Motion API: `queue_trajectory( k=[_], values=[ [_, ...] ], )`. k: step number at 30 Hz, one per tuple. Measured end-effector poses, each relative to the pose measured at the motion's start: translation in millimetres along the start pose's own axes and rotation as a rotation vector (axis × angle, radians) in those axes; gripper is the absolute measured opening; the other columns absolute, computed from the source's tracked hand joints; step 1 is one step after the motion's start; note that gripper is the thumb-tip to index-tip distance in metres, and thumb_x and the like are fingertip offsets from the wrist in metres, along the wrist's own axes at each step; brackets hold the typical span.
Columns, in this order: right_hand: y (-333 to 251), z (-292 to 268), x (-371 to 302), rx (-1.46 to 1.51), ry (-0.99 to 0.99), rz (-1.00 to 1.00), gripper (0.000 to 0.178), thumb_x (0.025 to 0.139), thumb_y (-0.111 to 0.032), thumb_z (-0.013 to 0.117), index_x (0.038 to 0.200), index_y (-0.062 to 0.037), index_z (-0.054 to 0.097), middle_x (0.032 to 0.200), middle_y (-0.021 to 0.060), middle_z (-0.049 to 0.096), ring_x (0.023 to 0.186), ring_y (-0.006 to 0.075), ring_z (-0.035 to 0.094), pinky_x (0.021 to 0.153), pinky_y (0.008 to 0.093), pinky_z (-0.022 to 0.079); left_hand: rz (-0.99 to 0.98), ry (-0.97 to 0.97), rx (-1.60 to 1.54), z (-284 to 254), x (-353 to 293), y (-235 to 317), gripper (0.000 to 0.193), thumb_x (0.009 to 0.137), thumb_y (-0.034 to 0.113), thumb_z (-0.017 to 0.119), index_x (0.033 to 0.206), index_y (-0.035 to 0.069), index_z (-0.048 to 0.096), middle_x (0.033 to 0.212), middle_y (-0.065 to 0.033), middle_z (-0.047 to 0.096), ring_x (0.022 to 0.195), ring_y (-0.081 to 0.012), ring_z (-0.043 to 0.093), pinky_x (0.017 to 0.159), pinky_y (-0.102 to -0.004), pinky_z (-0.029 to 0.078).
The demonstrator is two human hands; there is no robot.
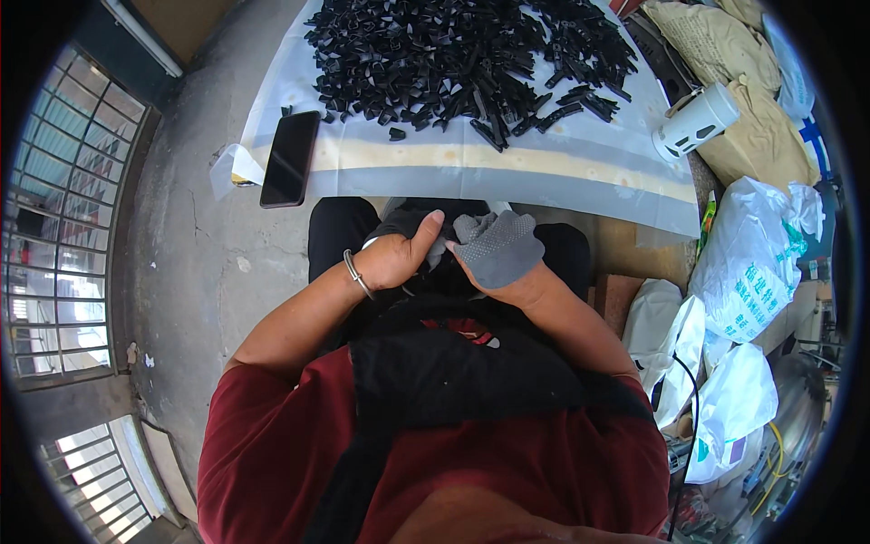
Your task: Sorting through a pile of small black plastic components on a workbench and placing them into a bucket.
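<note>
My left hand (399,256), with a silver bangle at its wrist, is closed in front of my lap, its bare thumb pointing up. Dark grey fabric lies over its fingers, and it grips a bunched piece of grey glove (439,250) beside my other hand. A grey glove with small dots (504,247) covers much of my right hand (515,286). The right fingers curl in toward the left hand; what they hold is hidden. Both hands meet just short of the table's near edge.
A heap of small black plastic parts (417,59) covers the far part of the sheet-covered table (381,172). A black phone (290,159) lies at its left edge, a white cup (696,122) at the right. White plastic bags (745,258) stand to my right, barred windows (68,208) left.
</note>
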State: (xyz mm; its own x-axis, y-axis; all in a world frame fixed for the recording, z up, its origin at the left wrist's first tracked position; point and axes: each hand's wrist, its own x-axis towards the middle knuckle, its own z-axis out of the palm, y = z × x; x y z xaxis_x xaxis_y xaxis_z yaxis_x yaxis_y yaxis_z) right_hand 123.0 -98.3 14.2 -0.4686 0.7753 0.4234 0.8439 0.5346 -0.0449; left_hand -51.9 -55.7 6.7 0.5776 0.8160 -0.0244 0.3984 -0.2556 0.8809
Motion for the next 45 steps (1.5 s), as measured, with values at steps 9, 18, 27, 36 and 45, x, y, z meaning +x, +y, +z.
queue_trajectory(
  k=[9, 18, 27, 36, 45],
  values=[
    [0, -14, 3, -0.051, -0.066, 0.044, 0.015, 0.077, -0.022, 0.056, 0.073, -0.0076, 0.052, 0.056, 0.0085, 0.048, 0.051, 0.0252, 0.048, 0.044, 0.0383, 0.036, 0.129, 0.221, 0.042, 7, 9, 1, 0.031, 0.091, 0.023, 0.038, 0.078, 0.0, 0.053, 0.07, -0.0198, 0.055, 0.07, -0.0388, 0.052, 0.065, -0.0416, 0.041],
    [0, 9, -1, 0.185, -0.132, 0.132, 0.024, 0.08, -0.029, 0.051, 0.077, -0.0053, 0.053, 0.064, 0.0117, 0.056, 0.06, 0.03, 0.056, 0.055, 0.0418, 0.043, 0.23, 0.183, 0.073, 7, 12, -19, 0.04, 0.091, 0.032, 0.04, 0.078, -0.002, 0.056, 0.07, -0.0205, 0.057, 0.067, -0.0384, 0.054, 0.066, -0.041, 0.043],
    [90, 20, 70, -0.066, -0.192, 0.635, 0.032, 0.085, -0.034, 0.045, 0.085, -0.0052, 0.06, 0.083, 0.0175, 0.06, 0.08, 0.0357, 0.057, 0.071, 0.0436, 0.045, -0.68, 0.195, -1.03, 0, 32, -48, 0.032, 0.086, 0.032, 0.051, 0.091, 0.001, 0.059, 0.08, -0.0087, 0.061, 0.064, -0.0168, 0.058, 0.057, -0.0274, 0.048],
    [90, 20, 48, -0.066, 0.034, 0.47, 0.028, 0.083, -0.027, 0.049, 0.093, -0.0032, 0.058, 0.088, 0.0173, 0.06, 0.08, 0.0353, 0.056, 0.07, 0.0435, 0.045, -0.436, 0.091, -0.913, -11, 24, -26, 0.023, 0.081, 0.005, 0.057, 0.1, -0.007, 0.059, 0.099, -0.0117, 0.061, 0.091, -0.0171, 0.058, 0.083, -0.0282, 0.045],
    [6, 7, 6, 0.269, 0.181, 0.111, 0.022, 0.075, -0.024, 0.062, 0.083, -0.0039, 0.06, 0.071, 0.0119, 0.058, 0.067, 0.0321, 0.055, 0.06, 0.0423, 0.042, 0.291, -0.047, 0.085, 22, 24, -80, 0.032, 0.092, 0.014, 0.034, 0.12, 0.011, 0.049, 0.121, -0.0091, 0.051, 0.101, -0.025, 0.056, 0.087, -0.0279, 0.044]
  ],
)
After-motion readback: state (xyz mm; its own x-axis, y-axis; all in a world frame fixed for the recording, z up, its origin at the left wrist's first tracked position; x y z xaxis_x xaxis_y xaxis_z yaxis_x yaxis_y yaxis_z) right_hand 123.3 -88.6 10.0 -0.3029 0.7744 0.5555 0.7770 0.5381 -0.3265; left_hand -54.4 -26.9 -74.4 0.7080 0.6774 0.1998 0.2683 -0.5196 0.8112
